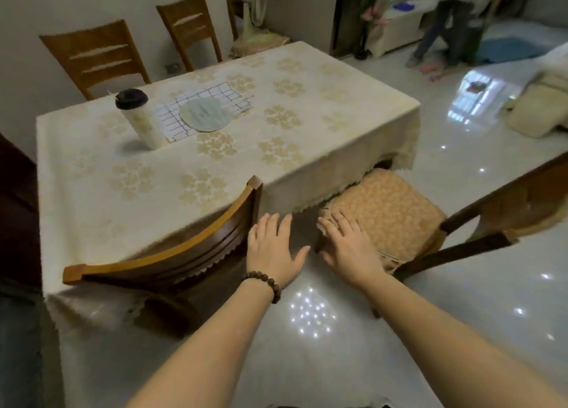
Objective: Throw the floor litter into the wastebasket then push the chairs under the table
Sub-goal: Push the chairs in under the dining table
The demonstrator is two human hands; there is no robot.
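Observation:
A table [215, 161] under a cream flowered cloth fills the middle. One wooden chair [172, 250] stands tucked against its near side, its curved backrest touching the cloth. A second chair with an orange cushioned seat [384, 210] stands at the table's near right corner, only its front edge under the cloth, its dark backrest [491, 220] out to the right. My left hand [273, 247], with a bead bracelet on the wrist, hovers open beside the first chair's backrest end. My right hand [347, 247] lies flat and open on the cushion's near left corner. No litter or wastebasket is visible.
Two more wooden chairs [98, 57] stand at the table's far side by the wall. A lidded cup [138, 118], a checked cloth and a round mat [204, 113] lie on the table. A cushion [538, 106] lies on the glossy floor at right. A person's legs [442, 29] are far back.

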